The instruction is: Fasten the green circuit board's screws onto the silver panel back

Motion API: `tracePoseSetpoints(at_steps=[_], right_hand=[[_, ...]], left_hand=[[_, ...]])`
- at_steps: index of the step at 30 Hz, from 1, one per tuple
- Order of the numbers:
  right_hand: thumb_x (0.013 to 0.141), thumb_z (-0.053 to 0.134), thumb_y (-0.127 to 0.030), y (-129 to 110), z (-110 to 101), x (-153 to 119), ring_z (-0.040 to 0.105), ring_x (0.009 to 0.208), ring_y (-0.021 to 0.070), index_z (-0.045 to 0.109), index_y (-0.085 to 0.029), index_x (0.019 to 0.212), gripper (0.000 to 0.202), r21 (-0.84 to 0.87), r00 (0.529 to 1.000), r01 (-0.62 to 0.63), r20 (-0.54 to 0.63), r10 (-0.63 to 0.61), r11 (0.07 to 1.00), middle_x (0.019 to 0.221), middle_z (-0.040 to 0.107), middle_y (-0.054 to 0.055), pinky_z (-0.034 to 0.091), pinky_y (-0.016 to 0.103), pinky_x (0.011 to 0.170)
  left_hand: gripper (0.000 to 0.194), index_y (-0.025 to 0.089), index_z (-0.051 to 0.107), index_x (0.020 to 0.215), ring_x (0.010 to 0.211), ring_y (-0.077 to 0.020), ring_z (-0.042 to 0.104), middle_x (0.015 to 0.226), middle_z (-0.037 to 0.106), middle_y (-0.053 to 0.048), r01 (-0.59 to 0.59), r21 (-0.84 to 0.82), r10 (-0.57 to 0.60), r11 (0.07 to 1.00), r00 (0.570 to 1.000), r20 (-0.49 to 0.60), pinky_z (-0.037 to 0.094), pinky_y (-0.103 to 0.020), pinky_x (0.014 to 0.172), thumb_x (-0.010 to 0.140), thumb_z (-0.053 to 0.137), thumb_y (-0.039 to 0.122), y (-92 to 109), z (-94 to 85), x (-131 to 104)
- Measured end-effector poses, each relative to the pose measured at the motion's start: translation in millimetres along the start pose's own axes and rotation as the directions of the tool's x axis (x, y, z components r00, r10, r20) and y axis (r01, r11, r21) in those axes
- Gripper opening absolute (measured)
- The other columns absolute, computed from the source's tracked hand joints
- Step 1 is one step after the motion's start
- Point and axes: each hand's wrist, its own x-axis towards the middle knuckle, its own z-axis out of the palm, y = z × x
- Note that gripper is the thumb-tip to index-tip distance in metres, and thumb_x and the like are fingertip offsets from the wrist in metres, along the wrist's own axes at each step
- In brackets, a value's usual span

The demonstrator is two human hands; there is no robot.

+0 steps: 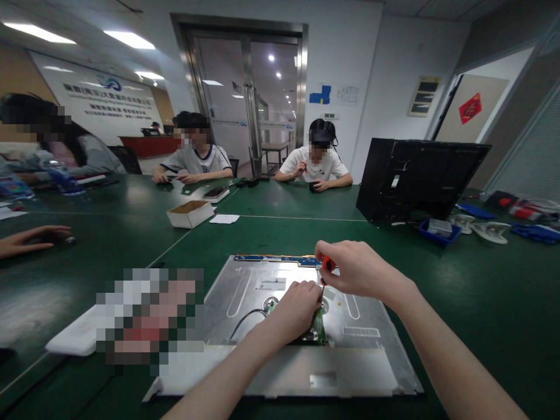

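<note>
A silver metal panel (363,356) lies flat on the green table in front of me. My right hand (350,268) is closed round the orange and black handle of a screwdriver (328,263), whose shaft points down toward the panel's middle. Beside the shaft tip, my left hand (297,309) rests over a green circuit board (321,335), its fingers bent; what they hold, if anything, is hidden. A black cable (245,318) curves left of the board. Along the panel's far edge runs a blue circuit strip (271,258).
A white open box (190,214) and a paper (224,219) are beyond the panel. At the right stand a black monitor casing (420,175) and a blue tray (440,232). Several people sit round the table (306,224); another person's hand (39,239) is at the left.
</note>
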Motion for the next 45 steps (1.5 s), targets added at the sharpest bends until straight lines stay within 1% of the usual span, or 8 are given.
tracePoseSetpoints(at_steps=[9, 16, 21, 26, 30, 36, 42, 45], right_hand=[[0.082, 0.056, -0.024, 0.3, 1.1, 0.1, 0.059, 0.069, 0.0148, 0.053, -0.022, 0.094, 0.012, -0.014, 1.000, -0.003, -0.015, 0.003, 1.000, 0.082, 0.067, 0.000, 0.024, 0.026, 0.053], [0.081, 0.057, -0.024, 0.2, 4.4, 1.6, 0.058, 0.066, 0.0147, 0.053, -0.022, 0.093, 0.012, -0.025, 0.999, 0.003, -0.033, -0.003, 1.000, 0.079, 0.067, -0.001, 0.023, 0.025, 0.052], [0.086, 0.055, -0.033, 0.5, 4.7, 2.3, 0.059, 0.063, 0.0164, 0.053, -0.023, 0.093, 0.012, -0.106, 0.999, -0.021, -0.030, 0.018, 0.994, 0.074, 0.066, 0.000, 0.020, 0.026, 0.050], [0.086, 0.059, -0.037, 3.5, 3.9, 0.8, 0.061, 0.069, 0.0171, 0.052, -0.023, 0.097, 0.019, -0.063, 1.000, 0.002, -0.013, -0.003, 0.998, 0.081, 0.068, 0.000, 0.022, 0.026, 0.052], [0.086, 0.057, -0.033, 3.7, 2.8, -0.2, 0.060, 0.067, 0.0163, 0.052, -0.023, 0.094, 0.014, -0.064, 1.000, -0.021, -0.003, 0.021, 0.998, 0.078, 0.066, 0.000, 0.022, 0.026, 0.051], [0.083, 0.057, -0.024, 2.4, 3.7, 0.6, 0.059, 0.070, 0.0151, 0.051, -0.023, 0.095, 0.014, 0.003, 0.999, 0.026, -0.025, -0.026, 1.000, 0.081, 0.067, -0.001, 0.023, 0.026, 0.052], [0.085, 0.057, -0.038, 5.0, 6.4, 2.8, 0.058, 0.062, 0.0166, 0.053, -0.023, 0.091, 0.016, -0.115, 0.999, -0.029, -0.046, 0.024, 0.993, 0.073, 0.065, 0.001, 0.019, 0.026, 0.050], [0.085, 0.058, -0.039, 6.0, 5.9, 1.0, 0.058, 0.064, 0.0165, 0.052, -0.023, 0.096, 0.019, -0.093, 0.999, -0.011, -0.035, 0.008, 0.996, 0.076, 0.066, 0.001, 0.021, 0.026, 0.051]], left_hand=[[0.011, 0.017, 0.055, 0.092, 0.089, -0.0234, 0.058, 0.092, 0.064, -0.007, -0.015, 0.005, 0.015, 1.000, 1.000, -0.019, 0.041, -0.036, 0.082, 0.092, 0.044, 0.015, -3.2, 5.5, 0.8], [0.012, 0.017, 0.055, 0.089, 0.088, -0.0237, 0.059, 0.090, 0.064, -0.007, -0.007, 0.004, 0.007, 1.000, 1.000, 0.000, 0.041, -0.036, 0.081, 0.093, 0.045, 0.014, -2.0, 3.4, 1.1], [0.010, 0.017, 0.056, 0.089, 0.088, -0.0239, 0.060, 0.091, 0.064, -0.007, -0.016, 0.003, 0.016, 1.000, 1.000, -0.023, 0.042, -0.035, 0.079, 0.092, 0.047, 0.014, -2.5, 4.2, 0.2], [0.010, 0.017, 0.057, 0.092, 0.089, -0.0235, 0.060, 0.092, 0.065, -0.007, -0.025, 0.007, 0.025, 1.000, 0.999, -0.038, 0.042, -0.035, 0.080, 0.092, 0.047, 0.013, -4.8, 8.4, 1.2], [0.010, 0.016, 0.058, 0.091, 0.088, -0.0240, 0.060, 0.089, 0.064, -0.007, -0.022, 0.024, 0.023, 0.999, 0.999, -0.045, 0.042, -0.035, 0.078, 0.092, 0.049, 0.016, -5.5, 9.8, 2.7], [0.009, 0.016, 0.058, 0.090, 0.086, -0.0234, 0.060, 0.087, 0.064, -0.006, -0.021, 0.035, 0.022, 0.999, 0.999, -0.047, 0.043, -0.034, 0.077, 0.092, 0.050, 0.017, -3.7, 7.2, 2.4], [0.008, 0.016, 0.058, 0.091, 0.088, -0.0239, 0.060, 0.089, 0.064, -0.007, -0.021, 0.049, 0.023, 0.999, 0.999, -0.041, 0.043, -0.035, 0.079, 0.091, 0.051, 0.016, -3.3, 7.0, 2.2], [0.008, 0.017, 0.059, 0.090, 0.087, -0.0237, 0.061, 0.087, 0.064, -0.006, -0.017, 0.041, 0.019, 0.999, 0.999, -0.037, 0.043, -0.035, 0.079, 0.091, 0.051, 0.017, -3.9, 8.1, 2.6]])
